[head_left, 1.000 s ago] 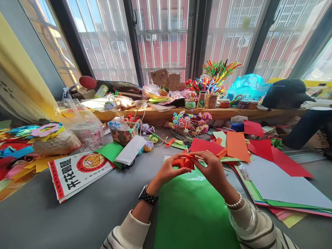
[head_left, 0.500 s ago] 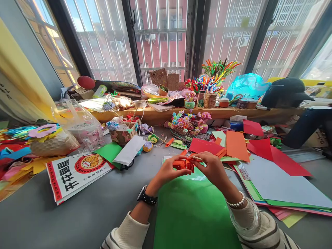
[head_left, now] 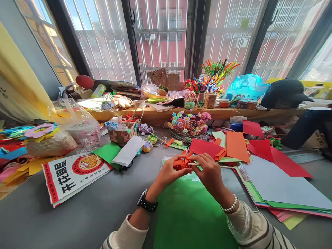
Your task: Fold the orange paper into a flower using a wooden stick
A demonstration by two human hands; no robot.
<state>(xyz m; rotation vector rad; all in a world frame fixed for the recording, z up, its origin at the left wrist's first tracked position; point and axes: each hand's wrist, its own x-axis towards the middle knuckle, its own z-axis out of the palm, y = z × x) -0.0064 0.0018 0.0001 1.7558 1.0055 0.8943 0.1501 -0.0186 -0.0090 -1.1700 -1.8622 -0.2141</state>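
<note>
An orange-red folded paper flower (head_left: 183, 163) is held above the green mat (head_left: 192, 214). My left hand (head_left: 169, 170) is closed around its left side, thumb below and fingers above. My right hand (head_left: 209, 171) is pinched closed on a thin wooden stick (head_left: 226, 167), whose near end meets the flower's right side. Part of the stick is hidden behind my right fingers. Beyond the hands lie a red paper sheet (head_left: 204, 148) and small orange and green paper scraps (head_left: 178, 145).
Coloured paper sheets (head_left: 282, 183) are piled on the right. To the left lie a printed paper bag (head_left: 75, 176), a white folded paper (head_left: 129, 150) and a basket (head_left: 123, 135). Behind stand small crochet-like flowers (head_left: 185, 121) and a crowded windowsill (head_left: 155, 117).
My right hand has turned and lowered slightly. The stick's tip has dropped from above the flower to its right side, and the stick now lies nearly level. My left hand keeps hold of the flower.
</note>
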